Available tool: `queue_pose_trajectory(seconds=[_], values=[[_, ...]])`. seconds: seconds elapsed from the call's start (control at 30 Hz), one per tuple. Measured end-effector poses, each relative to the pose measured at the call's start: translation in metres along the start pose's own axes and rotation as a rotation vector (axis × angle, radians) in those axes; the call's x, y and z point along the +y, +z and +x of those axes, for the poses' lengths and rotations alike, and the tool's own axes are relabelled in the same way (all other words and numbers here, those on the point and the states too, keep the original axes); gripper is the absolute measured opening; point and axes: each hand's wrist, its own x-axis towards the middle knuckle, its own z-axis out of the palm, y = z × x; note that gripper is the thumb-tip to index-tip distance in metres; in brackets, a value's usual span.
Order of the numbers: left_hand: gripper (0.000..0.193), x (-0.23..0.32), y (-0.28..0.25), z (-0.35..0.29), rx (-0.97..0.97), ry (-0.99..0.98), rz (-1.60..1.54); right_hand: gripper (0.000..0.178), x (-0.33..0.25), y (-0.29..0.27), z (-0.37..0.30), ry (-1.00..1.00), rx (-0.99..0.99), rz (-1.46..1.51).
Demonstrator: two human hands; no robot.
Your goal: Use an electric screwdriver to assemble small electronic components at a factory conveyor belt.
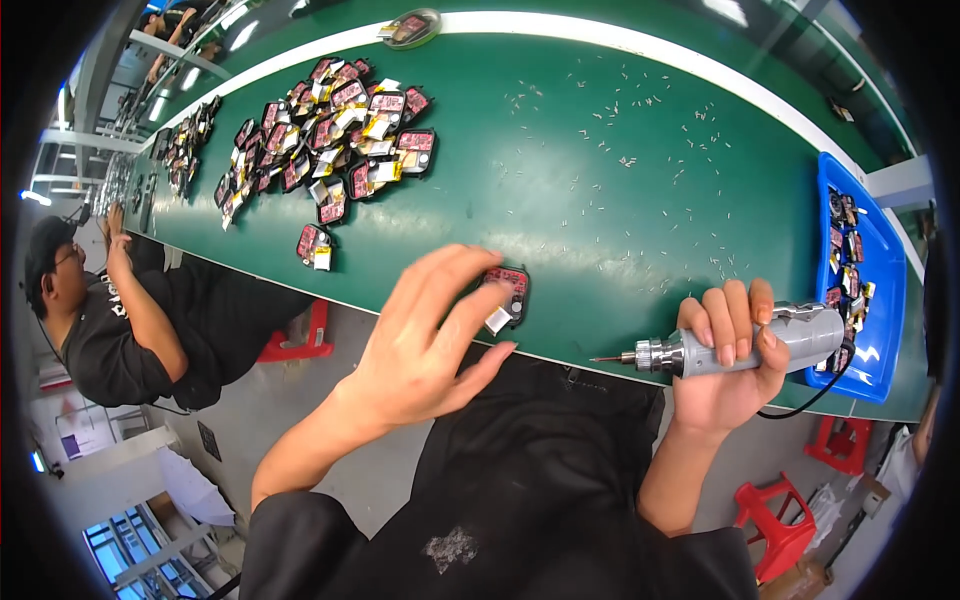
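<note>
My right hand (735,345) is wrapped round a grey electric screwdriver (800,342), whose thin bit points left over the table's front edge. In front of me, a small black housing with a red circuit board (514,292) lies on the green table (600,230); a white-and-yellow piece hangs at its lower corner. My left hand (430,335) is over its left side, fingers spread, with the fingertips at the board and covering part of it. Whether they touch it I cannot tell.
A pile of similar units (330,130) covers the table's left, with a single unit (315,247) nearer me. Tiny pale screws or pins (627,161) are scattered at right. A blue tray (885,300) holds more units. A round dish (412,28) stands far back. A person (120,310) sits left.
</note>
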Motion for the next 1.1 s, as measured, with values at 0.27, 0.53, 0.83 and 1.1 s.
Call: queue_pose_trajectory(seconds=[0.27,0.53,0.83,1.1], values=[[0.047,-0.008,0.001,0.004,-0.054,-0.006,-0.01,0.01,0.0,0.0,0.001,-0.019,0.004,-0.011],[0.037,-0.005,-0.001,0.019,-0.1,0.072,-0.03,0.01,0.001,0.001,0.002,-0.008,0.009,-0.011],[0.026,0.011,-0.006,0.034,-0.332,0.075,0.165,0.012,0.001,0.006,-0.005,-0.019,0.033,-0.035],[0.03,0.004,0.003,0.028,-0.186,0.094,0.068,0.012,0.01,0.013,-0.024,0.029,0.099,-0.092]])
